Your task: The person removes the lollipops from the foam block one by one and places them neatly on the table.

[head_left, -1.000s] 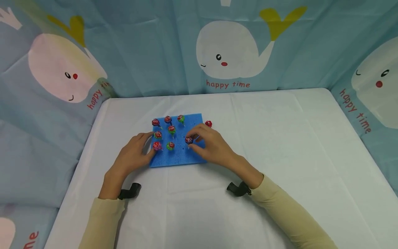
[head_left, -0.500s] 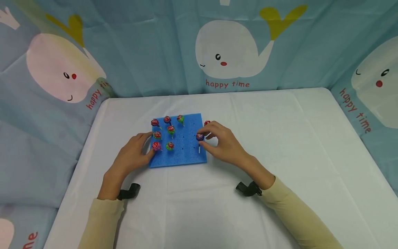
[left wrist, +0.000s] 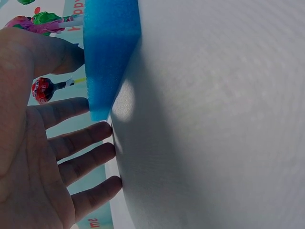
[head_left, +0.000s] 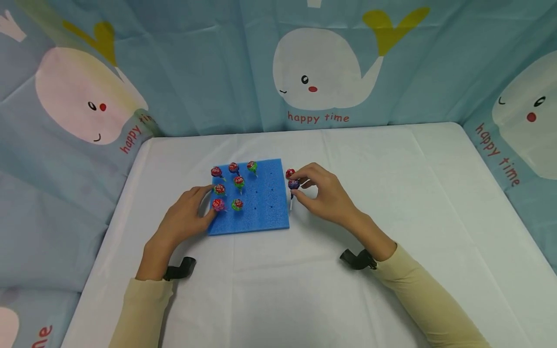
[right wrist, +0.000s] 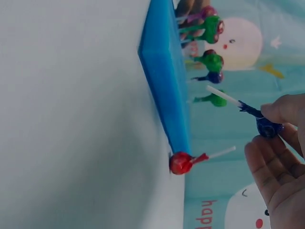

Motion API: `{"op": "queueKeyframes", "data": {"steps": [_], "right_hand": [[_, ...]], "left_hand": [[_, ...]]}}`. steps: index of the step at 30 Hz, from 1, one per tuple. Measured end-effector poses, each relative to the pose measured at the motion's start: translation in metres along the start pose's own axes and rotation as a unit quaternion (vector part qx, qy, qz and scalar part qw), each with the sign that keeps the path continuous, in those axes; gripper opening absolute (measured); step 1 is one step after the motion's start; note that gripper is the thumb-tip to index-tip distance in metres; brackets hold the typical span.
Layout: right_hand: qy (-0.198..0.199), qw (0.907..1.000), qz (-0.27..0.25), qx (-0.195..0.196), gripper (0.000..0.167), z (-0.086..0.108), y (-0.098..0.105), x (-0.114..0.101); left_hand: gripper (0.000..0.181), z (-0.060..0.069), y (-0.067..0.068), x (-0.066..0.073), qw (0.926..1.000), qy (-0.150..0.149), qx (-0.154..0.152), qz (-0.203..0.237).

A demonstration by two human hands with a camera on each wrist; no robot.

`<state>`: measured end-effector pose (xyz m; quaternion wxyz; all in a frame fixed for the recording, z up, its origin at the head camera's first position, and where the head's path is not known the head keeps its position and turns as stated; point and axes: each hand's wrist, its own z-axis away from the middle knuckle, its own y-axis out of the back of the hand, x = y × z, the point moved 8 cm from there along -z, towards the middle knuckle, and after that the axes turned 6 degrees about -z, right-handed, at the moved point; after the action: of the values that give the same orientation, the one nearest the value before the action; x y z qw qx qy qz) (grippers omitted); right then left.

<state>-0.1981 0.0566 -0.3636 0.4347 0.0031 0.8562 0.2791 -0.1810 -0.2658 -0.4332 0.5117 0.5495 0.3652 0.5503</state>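
Observation:
A blue foam board (head_left: 256, 217) lies on the table with several lollipops standing in its left and middle holes, among them a pink one (head_left: 218, 205) and a green one (head_left: 252, 166). My left hand (head_left: 184, 215) rests at the board's left edge; in the left wrist view its thumb and index finger touch the foam (left wrist: 102, 57). Just off the board's right edge, my right hand (head_left: 324, 195) pinches a dark blue lollipop (head_left: 293, 184) by its head, stick pointing down. A red lollipop (right wrist: 181, 163) stands head-down beside the board's back right corner.
The white table (head_left: 391, 193) extends around the board. Behind it hangs a blue curtain (head_left: 217, 67) printed with whales. A black wrist camera (head_left: 359, 259) is strapped at the right wrist, another (head_left: 180, 268) at the left.
My right hand has carried the dark blue lollipop rightward from over the board to beyond its right edge. The left hand has stayed in place.

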Motion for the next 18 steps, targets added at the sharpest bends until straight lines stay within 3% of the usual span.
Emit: {"op": "queueKeyframes", "data": {"steps": [8, 18], "right_hand": [[-0.021, 0.9997, 0.011, 0.006, 0.036, 0.003, 0.007, 0.018], [-0.051, 0.9984, 0.021, -0.014, 0.028, -0.003, 0.013, 0.035]], "left_hand": [[0.067, 0.000, 0.001, 0.001, 1.0000, -0.003, 0.006, 0.003], [0.068, 0.001, 0.002, 0.002, 1.0000, 0.000, 0.002, 0.004]]}}
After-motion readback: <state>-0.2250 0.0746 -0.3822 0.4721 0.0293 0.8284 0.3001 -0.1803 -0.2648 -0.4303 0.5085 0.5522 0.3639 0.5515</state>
